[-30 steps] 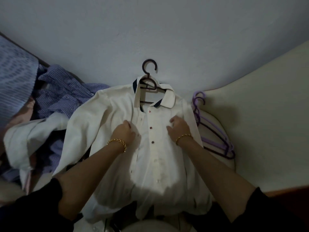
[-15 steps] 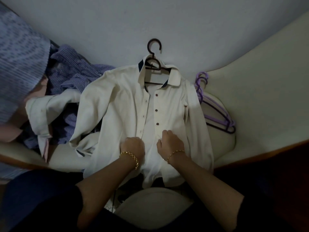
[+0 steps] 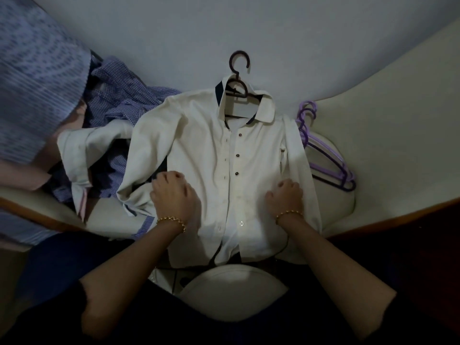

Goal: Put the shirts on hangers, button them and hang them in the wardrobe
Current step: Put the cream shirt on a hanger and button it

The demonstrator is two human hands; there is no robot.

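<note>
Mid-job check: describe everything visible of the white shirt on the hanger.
The white shirt is cream, long-sleeved woven cloth with a dark-lined collar and dark buttons. It lies front-up on a pale cushion, on a dark hanger whose hook pokes out above the open collar. The hem is parted; one sleeve overlaps the blue checked shirts. The left hand and right hand rest on it with curled fingers; a grip cannot be confirmed.

One white shirt is lying on one dark hanger, showing three dark buttons; at three o'clock at least three purple hangers are lying.
</note>
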